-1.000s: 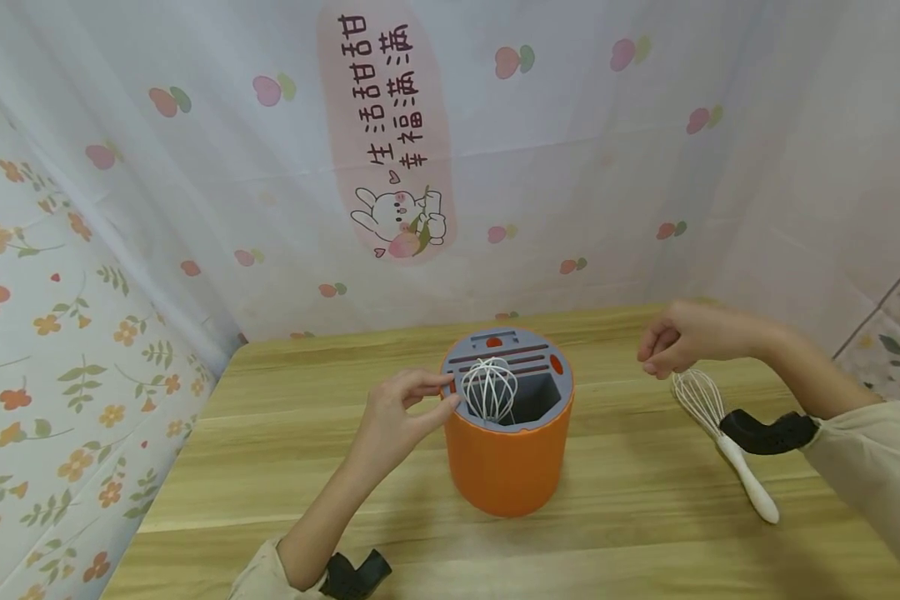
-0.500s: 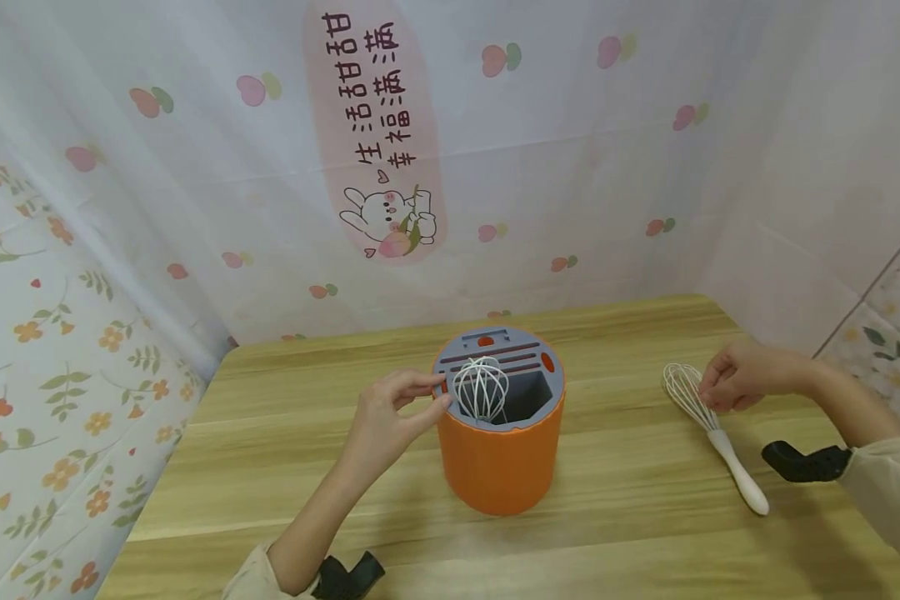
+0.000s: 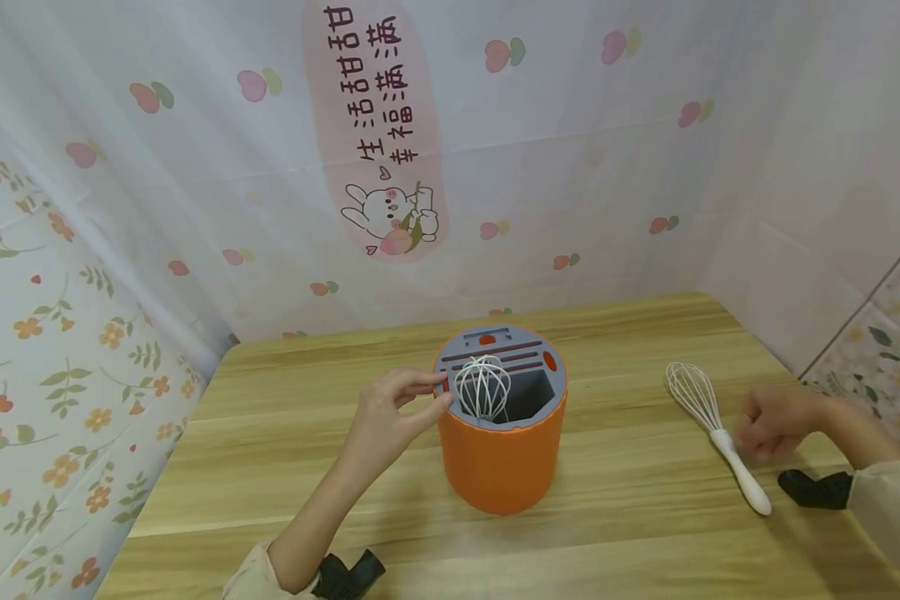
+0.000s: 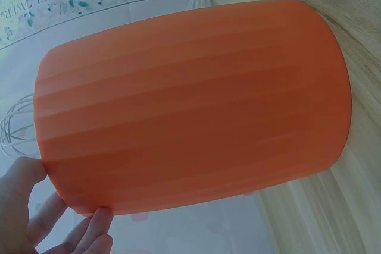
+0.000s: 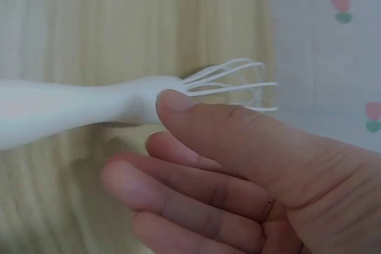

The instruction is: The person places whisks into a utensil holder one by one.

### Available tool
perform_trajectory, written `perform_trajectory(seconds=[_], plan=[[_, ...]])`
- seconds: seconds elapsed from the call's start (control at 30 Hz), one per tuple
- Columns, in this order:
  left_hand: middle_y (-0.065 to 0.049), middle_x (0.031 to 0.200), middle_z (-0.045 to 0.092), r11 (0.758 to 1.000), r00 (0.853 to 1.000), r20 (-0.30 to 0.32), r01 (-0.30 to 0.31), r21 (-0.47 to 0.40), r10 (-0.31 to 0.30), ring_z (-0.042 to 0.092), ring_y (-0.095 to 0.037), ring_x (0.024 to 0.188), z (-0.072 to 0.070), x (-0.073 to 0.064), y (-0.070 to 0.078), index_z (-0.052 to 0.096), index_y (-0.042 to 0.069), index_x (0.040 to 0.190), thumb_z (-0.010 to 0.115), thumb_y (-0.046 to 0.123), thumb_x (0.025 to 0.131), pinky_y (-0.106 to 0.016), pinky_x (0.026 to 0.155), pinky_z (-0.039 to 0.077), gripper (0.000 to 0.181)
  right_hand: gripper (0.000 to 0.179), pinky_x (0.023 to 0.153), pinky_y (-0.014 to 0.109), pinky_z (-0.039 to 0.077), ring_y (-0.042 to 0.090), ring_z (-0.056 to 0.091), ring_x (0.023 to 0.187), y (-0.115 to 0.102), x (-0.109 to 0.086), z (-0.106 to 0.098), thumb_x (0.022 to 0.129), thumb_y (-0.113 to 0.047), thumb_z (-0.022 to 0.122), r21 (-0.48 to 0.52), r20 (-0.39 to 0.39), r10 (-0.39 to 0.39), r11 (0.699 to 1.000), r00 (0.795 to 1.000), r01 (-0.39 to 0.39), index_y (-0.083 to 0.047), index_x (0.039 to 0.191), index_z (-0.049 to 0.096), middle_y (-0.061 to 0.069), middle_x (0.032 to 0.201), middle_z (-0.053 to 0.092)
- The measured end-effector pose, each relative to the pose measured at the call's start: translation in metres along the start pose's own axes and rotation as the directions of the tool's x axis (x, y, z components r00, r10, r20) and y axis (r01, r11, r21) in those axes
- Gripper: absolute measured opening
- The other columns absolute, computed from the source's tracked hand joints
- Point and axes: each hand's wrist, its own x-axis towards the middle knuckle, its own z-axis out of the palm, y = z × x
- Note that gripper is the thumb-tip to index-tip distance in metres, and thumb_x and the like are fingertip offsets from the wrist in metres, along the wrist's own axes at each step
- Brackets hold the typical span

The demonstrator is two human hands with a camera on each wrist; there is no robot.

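Note:
An orange utensil holder (image 3: 501,467) with a grey slotted top stands upright on the wooden table. White whisk wires (image 3: 483,388) stick up from its front-left opening; the lower part of that whisk is hidden inside. My left hand (image 3: 397,412) holds the holder's left rim, with the thumb and fingers (image 4: 98,230) spread along the edge in the left wrist view. A second white whisk (image 3: 741,475) lies on the table to the right. Slightly blurred, my right hand (image 3: 783,421) is just right of its handle. In the right wrist view the thumb (image 5: 202,126) overlaps the whisk's neck, and the fingers curve loosely.
The wooden table (image 3: 285,467) runs back to a white curtain (image 3: 585,158) printed with fruit and a rabbit. Flowered cloth (image 3: 67,400) hangs at the left. A black device (image 3: 348,575) sits at my left wrist, another black device (image 3: 816,490) at the right.
My right hand has moved right, down and toward me, from beyond the whisk's wires to beside its handle. The left hand stays on the holder's rim.

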Motion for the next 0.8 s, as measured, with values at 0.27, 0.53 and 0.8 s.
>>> perform_trajectory(seconds=[0.27, 0.53, 0.8], plan=[[0.001, 0.099, 0.063, 1.000, 1.000, 0.003, -0.010, -0.008, 0.010, 0.062, -0.011, 0.087, 0.000, 0.001, 0.001, 0.071, 0.017, 0.098, 0.073, 0.020, 0.080, -0.038, 0.088, 0.048, 0.019, 0.025, 0.046, 0.021, 0.048, 0.015, 0.060, 0.055, 0.009, 0.000, 0.009, 0.084, -0.017, 0.067, -0.034, -0.005, 0.101, 0.994, 0.995, -0.101, 0.002, 0.068, 0.064, 0.007, 0.061, 0.062], [0.002, 0.100, 0.063, 1.000, 1.000, 0.003, 0.007, -0.009, -0.007, 0.062, -0.011, 0.088, 0.001, 0.001, 0.001, 0.071, 0.016, 0.098, 0.073, 0.017, 0.079, -0.036, 0.088, 0.048, 0.019, 0.035, 0.044, 0.017, 0.044, 0.012, 0.059, 0.053, 0.014, 0.004, 0.012, 0.083, -0.013, 0.064, 0.027, 0.026, 0.054, 0.998, 0.998, -0.055, 0.018, 0.069, 0.056, 0.008, 0.060, 0.062], [-0.003, 0.100, 0.064, 0.999, 0.999, -0.009, 0.051, 0.013, -0.051, 0.063, -0.017, 0.088, 0.003, 0.003, 0.001, 0.070, 0.009, 0.098, 0.073, 0.007, 0.077, -0.039, 0.089, 0.047, 0.021, 0.024, 0.043, 0.015, 0.043, 0.009, 0.059, 0.052, 0.017, 0.007, 0.017, 0.080, -0.009, 0.060, 0.057, 0.013, 0.053, 0.997, 0.999, -0.054, 0.009, 0.065, 0.061, 0.004, 0.058, 0.061]])
